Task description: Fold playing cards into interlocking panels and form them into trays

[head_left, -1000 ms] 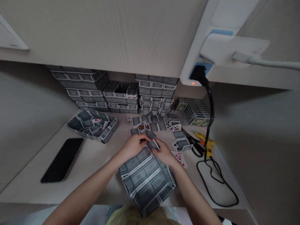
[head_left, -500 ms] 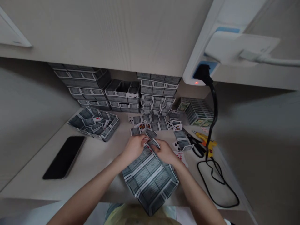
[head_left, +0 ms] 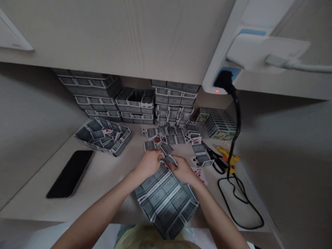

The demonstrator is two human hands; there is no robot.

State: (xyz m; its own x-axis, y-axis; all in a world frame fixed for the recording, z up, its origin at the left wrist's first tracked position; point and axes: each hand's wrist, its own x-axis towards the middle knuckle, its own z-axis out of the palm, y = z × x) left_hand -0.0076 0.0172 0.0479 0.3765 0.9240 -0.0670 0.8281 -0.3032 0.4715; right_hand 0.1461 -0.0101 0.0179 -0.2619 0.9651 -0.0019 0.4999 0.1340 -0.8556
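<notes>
A box made of playing cards (head_left: pixel 167 195), grey patterned backs showing, rests at the desk's front edge against my body. At its far edge my left hand (head_left: pixel 151 163) is closed, thumb and fingers pinching a card edge. My right hand (head_left: pixel 183 169) grips a folded playing card (head_left: pixel 169 159) at the same edge, just beside the left. Fingertips of both hands nearly meet, and the exact contact is partly hidden. Loose playing cards (head_left: pixel 166 148) lie just beyond my hands, some face up.
Card-built boxes (head_left: pixel 173 98) are stacked at the back. An open card tray (head_left: pixel 121 143) with loose cards stands left, behind a black phone (head_left: pixel 70 174). On the right lie black scissors (head_left: pixel 219 162), a yellow glue gun (head_left: pixel 232 160) with its cord, and packed card decks (head_left: pixel 220 122).
Almost nothing differs. The folded card between my hands has shifted slightly, and the view has moved a touch.
</notes>
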